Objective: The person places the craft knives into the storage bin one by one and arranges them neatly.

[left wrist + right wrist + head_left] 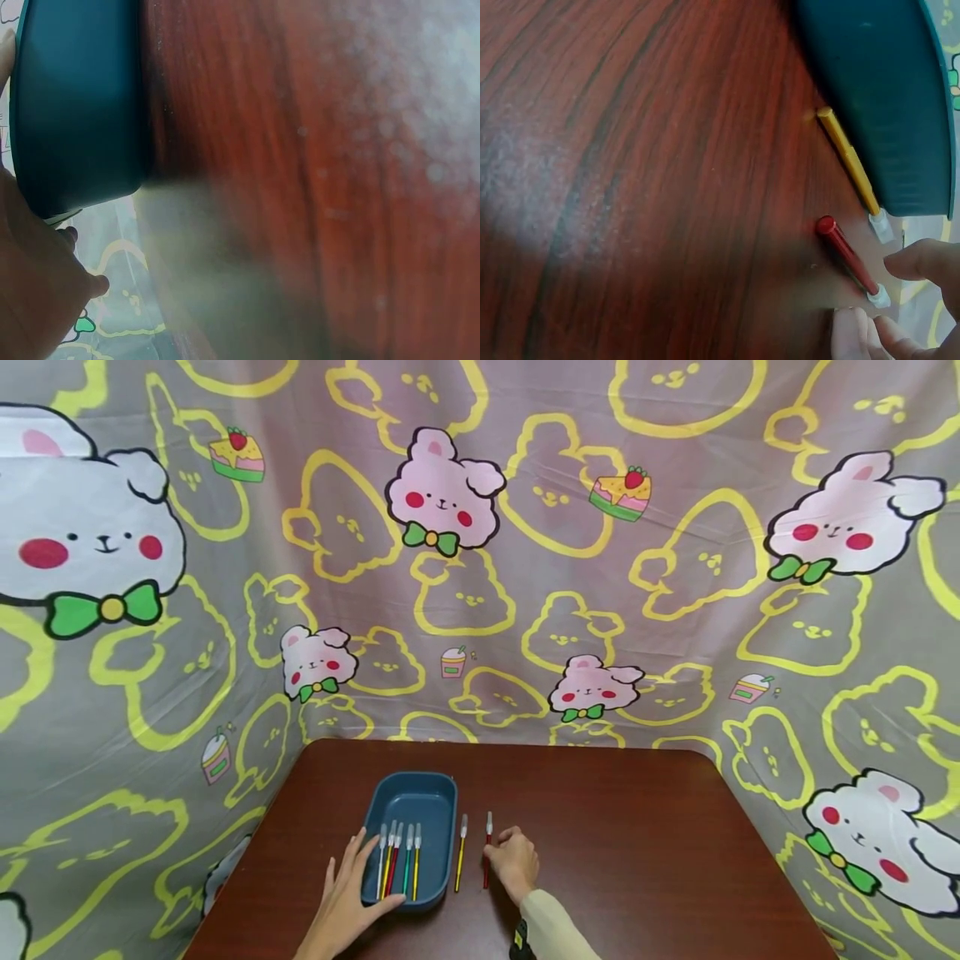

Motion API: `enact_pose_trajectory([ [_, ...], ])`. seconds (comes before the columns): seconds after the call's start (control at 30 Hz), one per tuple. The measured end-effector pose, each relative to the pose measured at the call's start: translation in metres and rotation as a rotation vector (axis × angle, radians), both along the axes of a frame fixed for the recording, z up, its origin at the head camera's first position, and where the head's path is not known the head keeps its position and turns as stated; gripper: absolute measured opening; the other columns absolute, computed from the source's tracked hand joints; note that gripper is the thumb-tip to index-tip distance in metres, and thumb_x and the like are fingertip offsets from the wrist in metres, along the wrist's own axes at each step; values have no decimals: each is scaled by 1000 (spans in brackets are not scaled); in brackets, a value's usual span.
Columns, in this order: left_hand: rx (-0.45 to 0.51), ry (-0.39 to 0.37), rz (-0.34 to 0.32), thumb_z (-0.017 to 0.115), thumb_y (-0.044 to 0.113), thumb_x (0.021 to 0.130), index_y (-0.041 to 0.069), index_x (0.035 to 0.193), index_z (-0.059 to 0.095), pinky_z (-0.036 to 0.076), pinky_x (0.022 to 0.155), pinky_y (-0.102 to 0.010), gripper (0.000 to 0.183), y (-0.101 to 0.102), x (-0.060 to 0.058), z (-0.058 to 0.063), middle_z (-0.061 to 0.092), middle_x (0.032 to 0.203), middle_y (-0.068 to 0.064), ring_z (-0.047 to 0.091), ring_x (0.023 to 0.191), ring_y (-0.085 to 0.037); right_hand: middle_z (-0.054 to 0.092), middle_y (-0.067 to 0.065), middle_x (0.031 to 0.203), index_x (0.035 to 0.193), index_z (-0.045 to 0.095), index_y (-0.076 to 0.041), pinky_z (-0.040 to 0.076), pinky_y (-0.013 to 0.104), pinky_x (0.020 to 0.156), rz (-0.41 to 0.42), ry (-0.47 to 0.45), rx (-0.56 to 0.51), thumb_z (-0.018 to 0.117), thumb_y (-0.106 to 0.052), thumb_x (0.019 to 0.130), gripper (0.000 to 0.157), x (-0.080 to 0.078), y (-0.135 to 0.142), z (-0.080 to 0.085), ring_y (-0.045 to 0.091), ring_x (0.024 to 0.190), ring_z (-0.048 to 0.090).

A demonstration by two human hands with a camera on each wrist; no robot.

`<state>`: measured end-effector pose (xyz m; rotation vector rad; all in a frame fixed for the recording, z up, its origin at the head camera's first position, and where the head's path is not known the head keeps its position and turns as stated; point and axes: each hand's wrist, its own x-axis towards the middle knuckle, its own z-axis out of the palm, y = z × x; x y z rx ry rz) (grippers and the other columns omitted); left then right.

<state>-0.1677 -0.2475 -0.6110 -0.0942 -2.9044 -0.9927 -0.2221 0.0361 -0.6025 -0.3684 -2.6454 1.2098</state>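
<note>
A blue tray (450,793) sits left of centre on the table, with several slim craft knives (407,864) in silver, yellow, red and green inside, clear caps pointing away. My left hand (347,893) spreads its fingers at the tray's near left corner, thumb along the front rim. Right of the tray, a yellow craft knife (460,864) lies on the tabletop. Beside it lies a red craft knife (486,872) with a clear cap. My right hand (513,864) is at this red one; in the right wrist view thumb and fingers stand apart on either side of its capped end.
The brown wooden table (637,843) extends right and behind the tray. Patterned cloth (510,610) hangs around its back and sides. A dark band with a yellow mark (520,935) shows beside the right sleeve (555,927).
</note>
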Motion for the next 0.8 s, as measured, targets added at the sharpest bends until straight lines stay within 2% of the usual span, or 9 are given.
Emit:
enact_pose_trajectory([
  [0.27, 4, -20, 7, 85, 65, 78, 11, 163, 36, 3, 116, -83, 112, -1, 1, 2, 18, 171, -22, 18, 156, -53, 66, 3, 74, 87, 67, -7, 56, 51, 64, -3, 42, 79, 93, -17, 73, 31, -2, -11, -2, 32, 70, 68],
  [0.47, 25, -17, 2, 85, 65, 78, 11, 163, 36, 3, 115, -84, 112, 0, 2, 0, 18, 172, -21, 18, 156, -53, 66, 7, 74, 85, 65, -6, 55, 52, 64, -11, 66, 91, 94, -13, 68, 34, -4, -11, -8, 36, 70, 68],
  [0.8, 36, -7, -4, 85, 65, 79, 12, 164, 36, 2, 114, -85, 111, -1, 1, -1, 17, 172, -20, 17, 156, -53, 64, 8, 76, 83, 67, -6, 56, 51, 64, 2, 102, 130, 95, -7, 64, 34, -3, -11, -7, 38, 71, 67],
])
